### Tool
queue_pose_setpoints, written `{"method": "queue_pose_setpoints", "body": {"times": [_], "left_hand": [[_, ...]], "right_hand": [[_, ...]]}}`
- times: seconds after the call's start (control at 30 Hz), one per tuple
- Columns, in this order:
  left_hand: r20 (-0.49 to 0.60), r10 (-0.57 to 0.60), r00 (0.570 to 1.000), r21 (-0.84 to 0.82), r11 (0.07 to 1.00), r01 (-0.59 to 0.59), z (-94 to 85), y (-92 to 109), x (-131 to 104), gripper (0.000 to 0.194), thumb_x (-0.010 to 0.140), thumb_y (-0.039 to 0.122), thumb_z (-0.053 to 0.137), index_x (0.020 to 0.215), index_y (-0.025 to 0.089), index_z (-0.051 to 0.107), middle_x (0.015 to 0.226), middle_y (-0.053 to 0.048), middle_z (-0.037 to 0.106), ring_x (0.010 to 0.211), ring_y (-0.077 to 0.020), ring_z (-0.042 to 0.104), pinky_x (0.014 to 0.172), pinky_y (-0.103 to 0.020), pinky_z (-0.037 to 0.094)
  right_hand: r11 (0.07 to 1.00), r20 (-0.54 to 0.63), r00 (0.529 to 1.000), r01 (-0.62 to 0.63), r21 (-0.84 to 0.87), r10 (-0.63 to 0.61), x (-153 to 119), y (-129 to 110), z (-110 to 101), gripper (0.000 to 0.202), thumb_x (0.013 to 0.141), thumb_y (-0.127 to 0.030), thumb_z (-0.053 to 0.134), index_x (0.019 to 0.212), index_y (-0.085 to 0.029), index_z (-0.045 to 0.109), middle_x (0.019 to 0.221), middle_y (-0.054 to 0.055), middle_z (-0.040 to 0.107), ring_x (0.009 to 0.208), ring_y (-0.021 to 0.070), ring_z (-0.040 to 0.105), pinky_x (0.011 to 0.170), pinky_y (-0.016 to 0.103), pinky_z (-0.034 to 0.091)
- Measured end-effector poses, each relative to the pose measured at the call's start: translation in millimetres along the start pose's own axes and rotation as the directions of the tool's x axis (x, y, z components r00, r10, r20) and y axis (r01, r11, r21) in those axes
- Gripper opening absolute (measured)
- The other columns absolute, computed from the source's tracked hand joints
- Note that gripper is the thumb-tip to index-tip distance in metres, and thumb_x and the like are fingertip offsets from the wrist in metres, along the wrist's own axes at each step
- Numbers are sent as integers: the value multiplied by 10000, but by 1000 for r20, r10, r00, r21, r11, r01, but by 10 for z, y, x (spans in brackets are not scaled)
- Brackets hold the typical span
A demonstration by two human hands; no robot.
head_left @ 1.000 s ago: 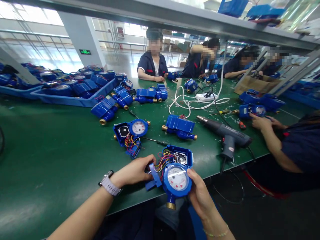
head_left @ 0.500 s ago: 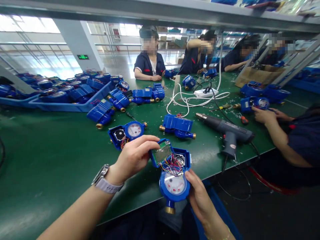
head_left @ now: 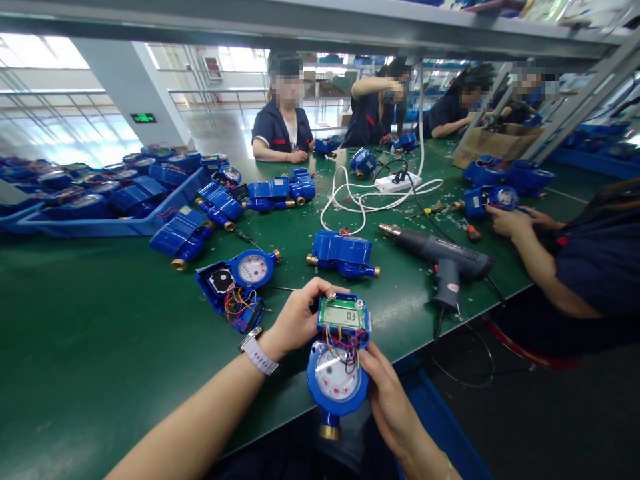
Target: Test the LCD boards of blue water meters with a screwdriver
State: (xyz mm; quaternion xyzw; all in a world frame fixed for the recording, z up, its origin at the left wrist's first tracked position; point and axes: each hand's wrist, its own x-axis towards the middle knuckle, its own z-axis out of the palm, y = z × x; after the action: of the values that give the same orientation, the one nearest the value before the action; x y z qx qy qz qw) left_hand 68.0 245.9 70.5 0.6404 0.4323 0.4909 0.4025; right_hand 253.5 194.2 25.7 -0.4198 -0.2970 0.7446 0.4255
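Observation:
A blue water meter (head_left: 334,385) with a round dial and a brass end is held over the near table edge. My right hand (head_left: 393,393) grips its right side, the fingers partly hidden beneath. My left hand (head_left: 300,317) is closed on the green circuit board with a lit display (head_left: 343,316), set in a blue housing over the meter's box. Coloured wires (head_left: 345,343) run between board and meter. Left of my hands lies another opened water meter (head_left: 255,268) with its wires out. A closed water meter (head_left: 343,252) rests just beyond my hands.
A heat gun (head_left: 440,260) lies to the right. Behind it are a white power strip (head_left: 397,181) and looped cable. Blue bins (head_left: 115,223) of meters stand at left. A co-worker's hands (head_left: 515,217) hold a meter at right; several people sit across the table. A shelf (head_left: 320,30) spans overhead.
The circuit board has swung from a tilt at the left to sit level over the meter's box. Its display now shows digits. My left hand has moved right with it.

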Motion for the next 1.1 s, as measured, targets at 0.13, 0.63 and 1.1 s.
{"method": "queue_pose_setpoints", "body": {"times": [0.13, 0.63, 1.1], "left_hand": [[24, 34, 999, 181, 983, -37, -54, 17, 63, 198, 830, 125, 628, 870, 216, 456, 1170, -114, 733, 1072, -219, 695, 977, -392, 520], [202, 99, 974, 420, 890, -177, -95, 126, 192, 218, 809, 23, 531, 831, 226, 454, 1163, -68, 749, 1048, -207, 661, 982, -391, 483], [419, -39, 907, 471, 863, -180, -229, 233, 188, 289, 801, 60, 553, 1052, 199, 523, 1427, -114, 582, 1300, -258, 560, 1137, -470, 381]], "right_hand": [[1000, -11, 1000, -3, 3, 3, -7, -14, 24, 608, 700, -576, 853, 1163, -222, 679, 1135, 49, 695, 1076, 264, 608, 987, 348, 442], [1000, -24, 1000, -13, -23, 13, -15, -27, 46, 640, 707, -584, 843, 1197, -215, 657, 1205, 52, 670, 1188, 290, 554, 1007, 351, 420], [999, -60, 998, -30, 12, 31, -29, 9, 55, 679, 732, -551, 836, 1279, -208, 625, 1259, 60, 652, 1241, 309, 543, 1044, 371, 419]]}}
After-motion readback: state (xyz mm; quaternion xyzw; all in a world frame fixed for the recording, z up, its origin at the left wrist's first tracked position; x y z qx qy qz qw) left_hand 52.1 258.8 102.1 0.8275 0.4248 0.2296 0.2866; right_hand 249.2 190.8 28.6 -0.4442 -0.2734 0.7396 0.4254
